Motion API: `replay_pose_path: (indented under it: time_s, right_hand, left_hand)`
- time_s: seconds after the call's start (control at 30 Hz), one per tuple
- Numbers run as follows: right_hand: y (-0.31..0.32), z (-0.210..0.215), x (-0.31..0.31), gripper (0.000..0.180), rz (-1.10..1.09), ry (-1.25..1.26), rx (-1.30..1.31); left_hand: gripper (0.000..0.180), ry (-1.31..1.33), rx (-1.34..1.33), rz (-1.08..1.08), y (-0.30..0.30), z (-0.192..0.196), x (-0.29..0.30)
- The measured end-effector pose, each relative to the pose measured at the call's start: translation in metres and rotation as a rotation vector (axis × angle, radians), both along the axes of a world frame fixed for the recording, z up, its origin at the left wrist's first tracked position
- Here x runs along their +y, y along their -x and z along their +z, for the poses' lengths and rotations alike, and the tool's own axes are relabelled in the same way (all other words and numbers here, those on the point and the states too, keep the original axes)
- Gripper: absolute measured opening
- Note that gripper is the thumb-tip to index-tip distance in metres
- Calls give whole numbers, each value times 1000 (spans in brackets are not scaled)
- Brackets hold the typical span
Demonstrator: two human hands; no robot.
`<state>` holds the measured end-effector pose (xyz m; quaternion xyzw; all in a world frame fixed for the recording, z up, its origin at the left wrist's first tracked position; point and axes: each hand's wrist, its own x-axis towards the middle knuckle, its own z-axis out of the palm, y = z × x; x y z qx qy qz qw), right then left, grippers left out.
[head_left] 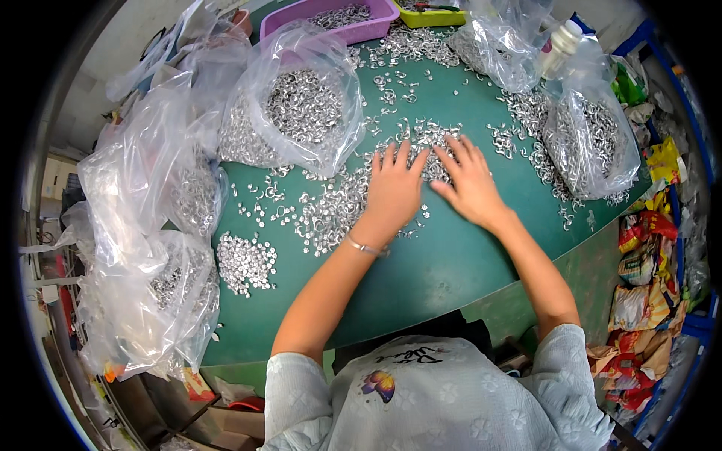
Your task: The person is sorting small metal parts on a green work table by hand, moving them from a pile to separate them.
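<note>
My left hand (394, 186) lies palm down, fingers spread, over a loose heap of small silvery metal pieces (332, 212); several look curved or ring-like. A thin bracelet circles that wrist. Just to its right my right hand (474, 186) is palm down too, its fingers apart and their tips at the edge of the same heap. Neither hand visibly grips a piece, though what lies under the palms is hidden. To the left, a separate pile of small round silvery pieces (246, 263) sits on the green tabletop (444, 267).
Clear plastic bags of metal pieces (304, 105) stand at the left and back left, with another bag (590, 139) at the right. A purple tray (361, 30), a yellow-green tray (432, 16) and a white bottle (560, 46) are at the back. Colourful packets (639, 301) line the right side.
</note>
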<state>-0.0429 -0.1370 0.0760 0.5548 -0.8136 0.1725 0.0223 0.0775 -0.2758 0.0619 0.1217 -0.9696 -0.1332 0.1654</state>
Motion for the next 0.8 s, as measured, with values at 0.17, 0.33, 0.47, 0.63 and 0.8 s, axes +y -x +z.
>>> replay_pose_path:
  time_s: [0.17, 0.33, 0.47, 0.63, 0.8]
  right_hand:
    - [-36, 9, 20, 59, 264, -79, -9]
    - [-24, 6, 47, 42, 474, -16, -109]
    - [-7, 20, 52, 18, 267, 266, -354]
    - [29, 27, 5, 23, -11, 321, -276]
    - [-6, 14, 12, 39, 101, 40, -81]
  left_hand:
    - [49, 16, 20, -22, -48, 5, 6]
    - [50, 12, -48, 38, -85, 13, 21]
    - [51, -6, -89, 40, -101, 14, 29]
    - [53, -112, 29, 72, -80, 29, 27]
    - [55, -37, -143, 9, -96, 22, 41]
